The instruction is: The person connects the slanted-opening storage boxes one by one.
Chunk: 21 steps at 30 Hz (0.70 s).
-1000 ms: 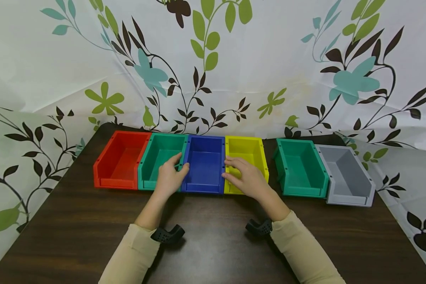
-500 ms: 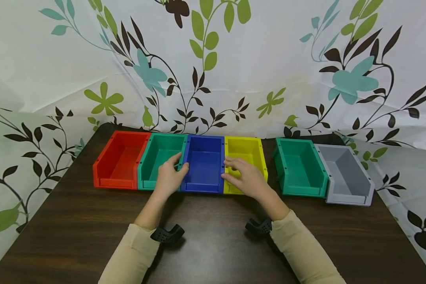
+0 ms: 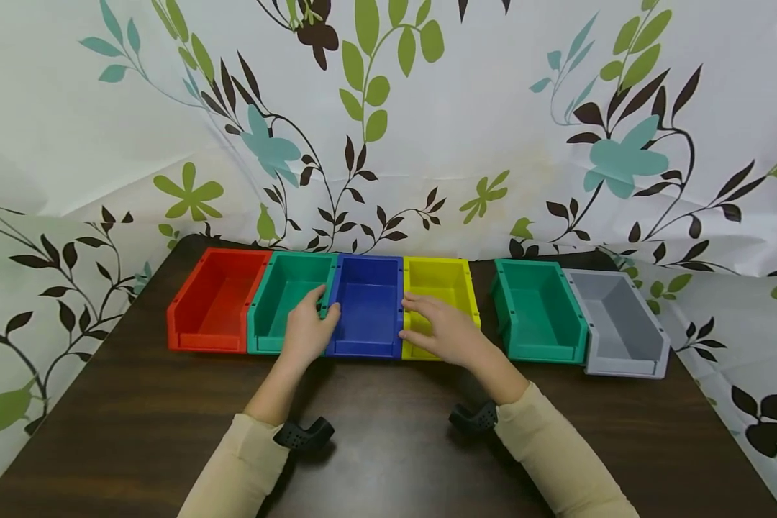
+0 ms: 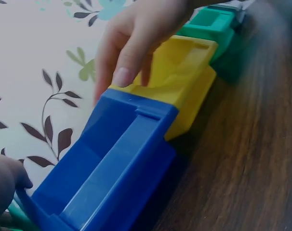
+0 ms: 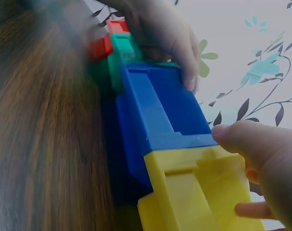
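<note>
In the head view, a blue storage bin [image 3: 367, 306] sits between a green bin [image 3: 294, 284] on its left and a yellow bin [image 3: 437, 277] on its right. My left hand [image 3: 306, 332] reaches over the green bin, with the thumb tip at the blue bin's left wall. Over the yellow bin, my right hand [image 3: 450, 332] has its thumb and fingers spread, tips right at the wall shared with the blue bin. The right wrist view puts the right thumb [image 5: 232, 134] by the blue bin's corner rim, with another finger [image 5: 254, 210] in front of the yellow bin's inside.
A red bin [image 3: 216, 302] ends the row at the left. Past a gap on the right stand a second green bin [image 3: 540, 309] and a grey bin [image 3: 615, 316], side by side and slightly angled. The dark wooden table [image 3: 388, 446] meets a leaf-patterned sheet [image 3: 427, 158] behind.
The head view has shifted slightly, so the bins appear a little lower, the right-hand ones also further left. Both hands keep their places at the blue bin's sides.
</note>
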Each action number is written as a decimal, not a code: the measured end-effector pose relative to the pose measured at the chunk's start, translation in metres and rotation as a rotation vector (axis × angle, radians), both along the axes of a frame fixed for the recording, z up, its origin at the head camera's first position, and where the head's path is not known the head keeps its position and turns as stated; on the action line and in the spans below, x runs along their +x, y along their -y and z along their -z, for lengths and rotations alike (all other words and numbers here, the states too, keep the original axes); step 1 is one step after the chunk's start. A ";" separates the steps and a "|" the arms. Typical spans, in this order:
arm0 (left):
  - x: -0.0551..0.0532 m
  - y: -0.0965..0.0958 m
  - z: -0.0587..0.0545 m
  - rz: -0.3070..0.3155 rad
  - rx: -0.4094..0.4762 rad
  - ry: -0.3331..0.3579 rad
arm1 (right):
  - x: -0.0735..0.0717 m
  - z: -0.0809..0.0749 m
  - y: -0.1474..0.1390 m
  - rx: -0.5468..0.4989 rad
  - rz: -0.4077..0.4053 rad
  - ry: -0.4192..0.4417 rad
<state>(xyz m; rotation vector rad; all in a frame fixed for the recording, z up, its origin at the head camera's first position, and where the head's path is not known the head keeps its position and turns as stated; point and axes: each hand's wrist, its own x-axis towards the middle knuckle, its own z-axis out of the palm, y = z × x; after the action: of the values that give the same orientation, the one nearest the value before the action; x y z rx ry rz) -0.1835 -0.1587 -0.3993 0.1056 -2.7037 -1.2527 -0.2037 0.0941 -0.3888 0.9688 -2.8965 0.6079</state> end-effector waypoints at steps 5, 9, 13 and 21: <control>0.001 -0.010 -0.001 0.010 -0.124 -0.142 | 0.000 -0.003 -0.007 0.028 -0.018 -0.032; 0.002 -0.020 -0.002 0.039 -0.235 -0.247 | 0.002 -0.003 -0.019 0.026 0.020 -0.080; 0.002 -0.031 -0.004 0.081 -0.326 -0.316 | 0.002 -0.005 -0.033 0.033 0.044 -0.165; -0.002 -0.048 -0.011 0.165 -0.387 -0.318 | 0.003 -0.016 -0.067 0.103 0.080 -0.263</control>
<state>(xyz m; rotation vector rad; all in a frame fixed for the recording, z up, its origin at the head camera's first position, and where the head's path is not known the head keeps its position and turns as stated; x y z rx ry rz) -0.1851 -0.1104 -0.3885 -0.3385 -2.6480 -0.6831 -0.2006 0.1616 -0.3725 0.8636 -2.7373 0.3024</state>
